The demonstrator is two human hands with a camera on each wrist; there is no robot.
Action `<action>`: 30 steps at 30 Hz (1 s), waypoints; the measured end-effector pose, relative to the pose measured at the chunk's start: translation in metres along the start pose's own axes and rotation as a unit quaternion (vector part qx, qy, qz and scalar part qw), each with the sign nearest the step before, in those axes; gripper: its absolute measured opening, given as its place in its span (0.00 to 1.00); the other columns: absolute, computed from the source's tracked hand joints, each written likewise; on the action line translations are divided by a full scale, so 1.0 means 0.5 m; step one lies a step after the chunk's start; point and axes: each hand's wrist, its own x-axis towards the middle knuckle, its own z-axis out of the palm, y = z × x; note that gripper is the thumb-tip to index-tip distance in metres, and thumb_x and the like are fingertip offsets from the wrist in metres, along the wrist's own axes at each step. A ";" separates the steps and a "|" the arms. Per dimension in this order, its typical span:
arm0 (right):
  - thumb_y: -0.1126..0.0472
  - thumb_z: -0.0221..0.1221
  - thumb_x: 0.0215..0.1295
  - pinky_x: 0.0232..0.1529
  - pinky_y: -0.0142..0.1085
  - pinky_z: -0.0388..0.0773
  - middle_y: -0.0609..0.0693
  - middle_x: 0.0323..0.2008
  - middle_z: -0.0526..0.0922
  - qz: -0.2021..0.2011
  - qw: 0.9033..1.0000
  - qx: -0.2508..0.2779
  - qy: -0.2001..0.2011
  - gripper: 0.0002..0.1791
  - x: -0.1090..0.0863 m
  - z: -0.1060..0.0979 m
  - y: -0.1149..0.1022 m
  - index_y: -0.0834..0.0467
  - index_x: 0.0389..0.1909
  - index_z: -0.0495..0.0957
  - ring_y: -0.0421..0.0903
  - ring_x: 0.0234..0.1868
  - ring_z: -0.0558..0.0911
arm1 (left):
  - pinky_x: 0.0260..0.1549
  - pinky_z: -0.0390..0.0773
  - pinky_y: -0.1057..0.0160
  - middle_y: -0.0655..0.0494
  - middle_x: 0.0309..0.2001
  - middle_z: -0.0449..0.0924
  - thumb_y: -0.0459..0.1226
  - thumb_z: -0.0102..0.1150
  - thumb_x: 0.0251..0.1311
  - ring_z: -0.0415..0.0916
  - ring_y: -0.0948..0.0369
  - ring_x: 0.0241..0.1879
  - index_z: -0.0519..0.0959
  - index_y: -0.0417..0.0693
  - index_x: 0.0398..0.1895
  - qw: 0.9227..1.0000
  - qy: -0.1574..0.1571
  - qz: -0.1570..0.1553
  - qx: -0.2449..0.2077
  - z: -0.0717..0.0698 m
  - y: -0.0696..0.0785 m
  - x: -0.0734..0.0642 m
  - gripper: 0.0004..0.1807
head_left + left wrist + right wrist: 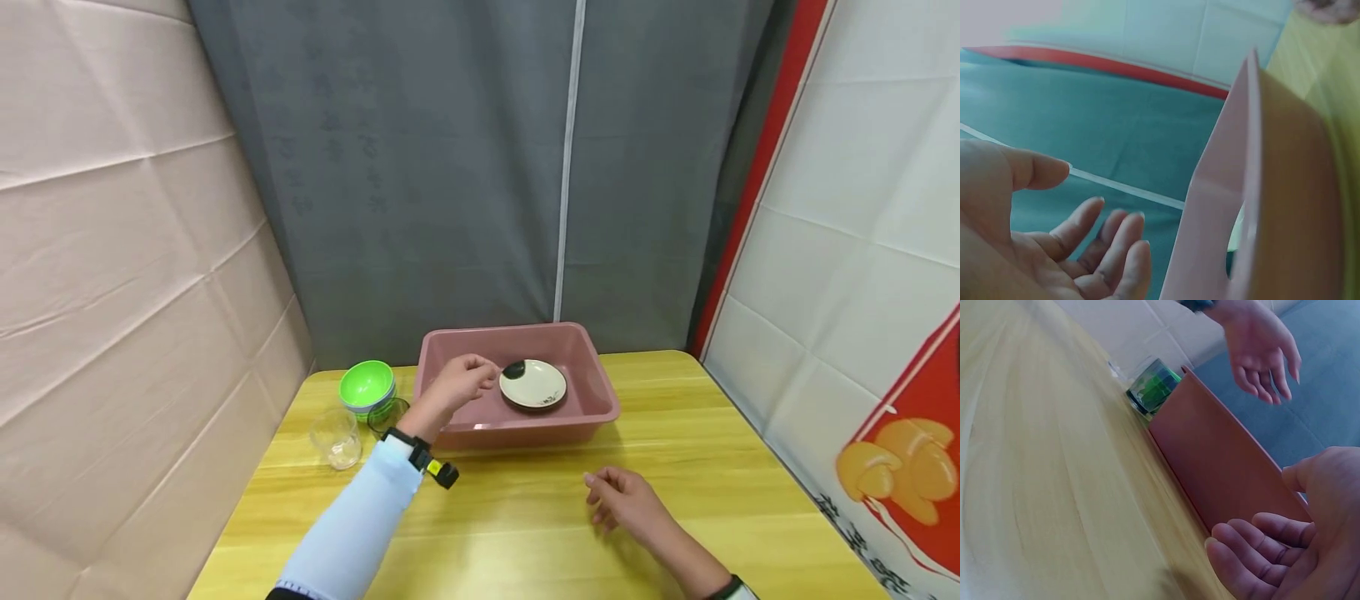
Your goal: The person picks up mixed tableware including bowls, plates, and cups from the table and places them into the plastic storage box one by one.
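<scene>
My left hand (463, 382) is above the left part of a pink plastic basin (517, 435), thumb and fingers apart, holding nothing. Inside the basin lies a white plate (540, 385) with a dark patch on its rim; a dark edge shows beneath it. In the left wrist view, the loosely bent fingers (1124, 247) are beside the basin wall (1210, 181). My right hand (624, 502) hovers over the table in front of the basin, to its right. Its fingers (1260, 553) curl loosely around nothing in the right wrist view.
Left of the basin stand a green bowl (367, 383) stacked on others, a clear glass (343, 446) and a dark-tinted glass (384, 413), partly behind my left wrist. The wooden table (517, 525) meets a grey curtain (435, 183) at the back and pale cloth walls at both sides.
</scene>
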 end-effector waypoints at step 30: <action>0.49 0.62 0.84 0.42 0.43 0.88 0.57 0.48 0.88 -0.014 0.998 -0.058 0.034 0.22 0.022 0.015 -0.008 0.65 0.60 0.82 0.53 0.47 0.88 | 0.62 0.83 0.42 0.47 0.55 0.85 0.42 0.60 0.81 0.86 0.52 0.54 0.81 0.35 0.56 0.994 -0.014 -0.076 -0.079 0.005 -0.211 -0.242 0.17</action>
